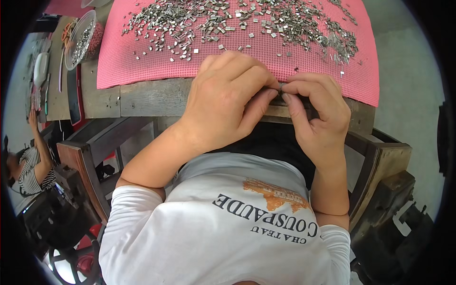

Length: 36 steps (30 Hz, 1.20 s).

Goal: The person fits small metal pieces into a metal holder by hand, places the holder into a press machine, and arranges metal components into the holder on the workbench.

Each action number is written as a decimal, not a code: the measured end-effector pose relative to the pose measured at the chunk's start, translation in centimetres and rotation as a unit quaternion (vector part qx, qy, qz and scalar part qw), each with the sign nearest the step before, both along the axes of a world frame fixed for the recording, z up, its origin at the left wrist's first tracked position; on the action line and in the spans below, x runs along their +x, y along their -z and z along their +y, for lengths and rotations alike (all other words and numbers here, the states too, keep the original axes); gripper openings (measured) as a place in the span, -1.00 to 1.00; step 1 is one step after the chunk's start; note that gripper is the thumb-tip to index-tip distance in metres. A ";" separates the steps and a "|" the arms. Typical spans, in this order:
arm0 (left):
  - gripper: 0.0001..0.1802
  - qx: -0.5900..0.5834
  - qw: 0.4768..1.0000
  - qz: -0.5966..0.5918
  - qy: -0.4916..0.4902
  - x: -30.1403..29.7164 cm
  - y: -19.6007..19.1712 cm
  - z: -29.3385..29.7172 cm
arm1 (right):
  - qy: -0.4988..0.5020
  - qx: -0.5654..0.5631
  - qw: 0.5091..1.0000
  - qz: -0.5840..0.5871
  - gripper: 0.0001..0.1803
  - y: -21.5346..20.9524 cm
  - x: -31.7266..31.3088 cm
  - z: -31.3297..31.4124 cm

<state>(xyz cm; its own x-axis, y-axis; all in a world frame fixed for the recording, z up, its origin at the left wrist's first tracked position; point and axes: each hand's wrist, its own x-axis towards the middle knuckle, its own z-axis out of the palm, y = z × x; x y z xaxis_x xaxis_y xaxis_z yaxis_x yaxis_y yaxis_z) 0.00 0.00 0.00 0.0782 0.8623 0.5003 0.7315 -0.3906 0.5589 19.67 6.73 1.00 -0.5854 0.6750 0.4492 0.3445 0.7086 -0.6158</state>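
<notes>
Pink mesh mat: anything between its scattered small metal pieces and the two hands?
Head view: only a bare strip of the pink mesh mat, then the wooden table edge, before the left hand and right hand.

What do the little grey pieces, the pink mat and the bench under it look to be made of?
Small grey pieces: likely metal, shiny with bright glints. Pink mat: seemingly woven or foam mesh, matte, with a fine grid texture. Bench: bare weathered wood, with visible grain and cracks.

**A tiny metal bit pinched between two hands**

A very small grey metal piece (281, 89) sits between the fingertips of the left hand (228, 102) and the right hand (316, 111). Both hands pinch it. It is held just over the near edge of the wooden table, mostly hidden by fingers.
</notes>
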 end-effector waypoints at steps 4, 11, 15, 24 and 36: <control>-0.83 0.014 1.000 0.021 -0.012 0.3 0.0 0.0 | -0.006 0.031 1.000 0.006 -0.78 0.1 -0.1 0.1; -0.80 0.038 0.997 0.056 -0.027 0.7 -0.4 0.6 | 0.010 0.037 0.999 0.035 -0.77 0.1 -0.1 0.6; -0.79 0.037 0.996 0.079 -0.030 0.9 -1.2 0.9 | -0.005 0.046 0.999 0.020 -0.79 -0.9 0.1 1.2; -0.79 0.038 0.984 0.170 -0.038 1.8 -3.9 1.3 | -0.013 0.006 0.999 0.034 -0.75 -2.5 0.9 2.6; -0.76 0.028 0.991 0.070 -0.109 -1.4 -0.7 -0.7 | 0.017 -0.020 0.999 0.026 -0.81 -0.4 0.2 0.8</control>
<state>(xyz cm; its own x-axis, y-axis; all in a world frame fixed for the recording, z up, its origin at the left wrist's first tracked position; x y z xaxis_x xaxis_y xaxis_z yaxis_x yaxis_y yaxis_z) -1.44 -0.67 0.68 -0.0359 0.8375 0.5453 0.8707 -0.2416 0.4284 19.88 7.55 1.40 -0.5380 0.7122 0.4509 0.3345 0.6713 -0.6614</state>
